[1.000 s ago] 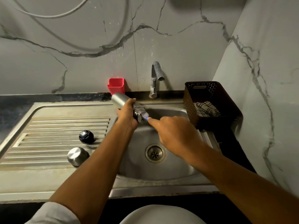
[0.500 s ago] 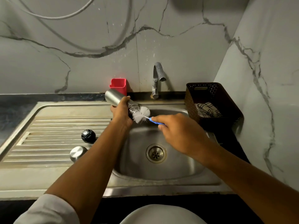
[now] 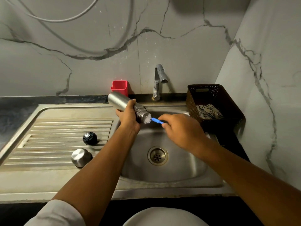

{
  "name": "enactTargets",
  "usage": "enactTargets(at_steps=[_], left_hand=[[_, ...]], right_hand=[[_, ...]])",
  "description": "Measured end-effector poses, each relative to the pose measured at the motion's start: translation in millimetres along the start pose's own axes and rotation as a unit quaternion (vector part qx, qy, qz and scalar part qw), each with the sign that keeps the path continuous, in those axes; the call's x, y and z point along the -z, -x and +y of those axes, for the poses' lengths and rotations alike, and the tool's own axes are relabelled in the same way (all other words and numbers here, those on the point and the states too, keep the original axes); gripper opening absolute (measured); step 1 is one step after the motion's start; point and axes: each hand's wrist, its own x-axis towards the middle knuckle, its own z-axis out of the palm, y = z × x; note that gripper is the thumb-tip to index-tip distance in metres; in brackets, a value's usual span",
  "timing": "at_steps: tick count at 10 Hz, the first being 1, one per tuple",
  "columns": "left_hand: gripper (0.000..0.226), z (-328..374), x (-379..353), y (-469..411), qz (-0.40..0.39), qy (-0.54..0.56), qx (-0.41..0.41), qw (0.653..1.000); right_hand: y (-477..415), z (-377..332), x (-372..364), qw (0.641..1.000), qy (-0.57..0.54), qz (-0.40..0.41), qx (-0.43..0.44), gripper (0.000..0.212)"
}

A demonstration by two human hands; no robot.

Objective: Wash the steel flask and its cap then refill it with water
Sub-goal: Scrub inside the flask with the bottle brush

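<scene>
Steel flask (image 3: 119, 100) in left hand (image 3: 128, 116), one brush (image 3: 152, 120), two caps (image 3: 81, 157)

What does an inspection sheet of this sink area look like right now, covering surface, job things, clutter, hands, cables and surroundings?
Surface: steel sink with ribbed drainboard; tap shows no water running.
Job's things: steel flask tilted over the basin, bottle brush at its mouth; black stopper and steel cap on the drainboard.
Clutter: red holder, brown basket holding a checked cloth.
Hands: left hand in a grip around the flask; right hand holding the brush handle.
Cables: white hose looping on the wall.
Surroundings: marble-look wall tiles.
</scene>
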Motion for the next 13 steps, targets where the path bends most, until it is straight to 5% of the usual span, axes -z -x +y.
enactTargets(at_steps=[1, 2, 3, 4, 5, 6, 7, 8, 9, 10, 11, 12, 13], left_hand=[[0.084, 0, 0, -4, 0.021, 0.022, -0.002, 1.000], [0.089, 1, 2, -8, 0.007, -0.003, -0.006, 1.000], [0.087, 2, 3, -9, 0.004, 0.002, -0.002, 1.000], [0.087, 1, 3, -9, -0.001, 0.012, 0.007, 1.000], [0.085, -2, 4, -13, 0.004, 0.028, 0.008, 1.000], [0.093, -1, 5, -17, -0.002, 0.047, 0.040, 0.998], [0.117, -5, 4, -31, -0.013, 0.052, 0.048, 0.997], [0.095, 1, -5, -15, 0.004, 0.062, 0.038, 0.997], [0.079, 0, -8, -9, 0.026, 0.029, 0.011, 0.999], [0.092, 2, -5, -4, -0.035, -0.001, 0.026, 0.999], [0.085, 7, -7, 0, -0.062, -0.017, 0.029, 0.998], [0.069, 4, -8, -2, -0.049, -0.029, 0.004, 0.998], [0.071, 0, -8, -2, -0.028, -0.020, 0.008, 0.999]], right_hand=[[8, -3, -14, 0.965, 0.227, 0.105, 0.076, 0.011], [8, -1, -32, 0.990, 0.103, 0.061, 0.071, 0.006], [-6, -1, -20, 0.855, -0.452, -0.155, -0.203, 0.024], [-3, -3, -12, 0.633, -0.660, -0.251, -0.318, 0.029], [-1, 3, -18, 0.826, -0.494, -0.191, -0.190, 0.024], [-2, 21, -27, 0.998, -0.049, 0.026, 0.019, 0.018], [-2, 27, -26, 0.969, 0.167, 0.166, 0.074, 0.009], [1, 19, -33, 0.983, 0.130, 0.112, 0.067, 0.010], [-6, 7, -26, 0.953, -0.267, -0.086, -0.118, 0.025], [-9, 6, -5, 0.677, -0.610, -0.271, -0.310, 0.029], [-3, 8, -4, 0.709, -0.587, -0.260, -0.291, 0.032], [3, 12, -14, 0.921, -0.343, -0.115, -0.144, 0.026], [7, 21, -24, 0.994, 0.052, 0.091, -0.003, 0.020]])
